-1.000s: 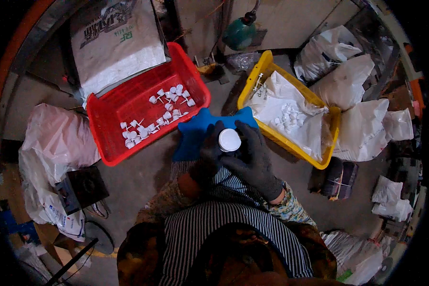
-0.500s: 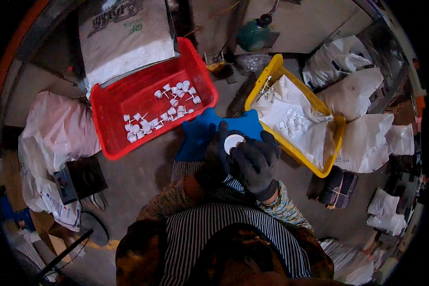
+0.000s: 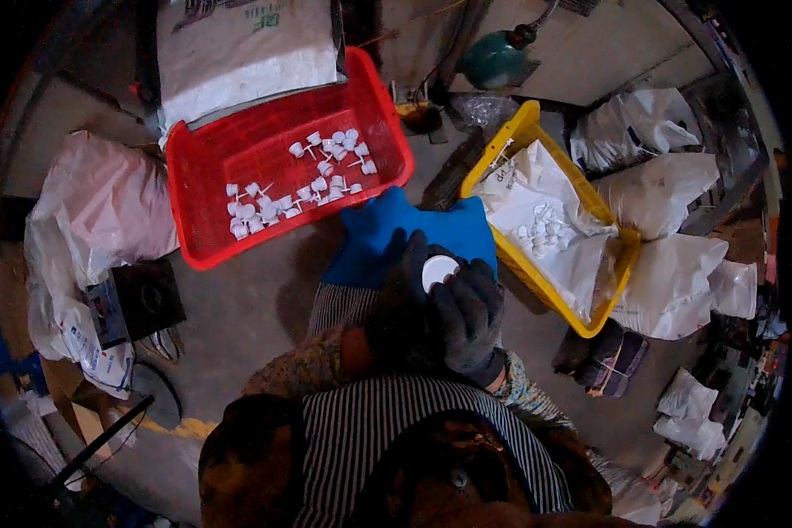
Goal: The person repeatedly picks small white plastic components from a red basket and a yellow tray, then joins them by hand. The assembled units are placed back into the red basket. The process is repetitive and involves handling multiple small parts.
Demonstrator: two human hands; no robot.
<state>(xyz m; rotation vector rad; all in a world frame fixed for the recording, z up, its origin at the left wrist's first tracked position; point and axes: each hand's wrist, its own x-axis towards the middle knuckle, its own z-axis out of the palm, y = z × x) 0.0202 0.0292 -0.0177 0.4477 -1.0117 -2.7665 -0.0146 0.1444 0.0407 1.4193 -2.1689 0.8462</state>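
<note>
A small white round plastic cap (image 3: 437,272) shows its flat top between my two dark-gloved hands. My left hand (image 3: 403,275) closes around its left side, with the fingers pointing away from me. From the right, my right hand (image 3: 468,317) bends its fingers over the cap's near edge. The cap's underside is hidden by the gloves. Below the hands a blue cloth (image 3: 387,231) lies over my lap. Similar white caps with thin stems (image 3: 258,211) lie scattered in a red plastic crate (image 3: 204,251) at the far left.
A yellow crate (image 3: 550,297) at the right holds a white sack (image 3: 521,189) with more white pieces on it. Full white bags (image 3: 656,189) stand beyond it. A pinkish bag (image 3: 119,198) and a black box (image 3: 150,297) are at the left; a dark bundle (image 3: 620,361) lies right.
The view has shifted slightly. Both hands remain together around the white cap, with the right fingers drawn a little closer over its edge. The crates' contents look the same.
</note>
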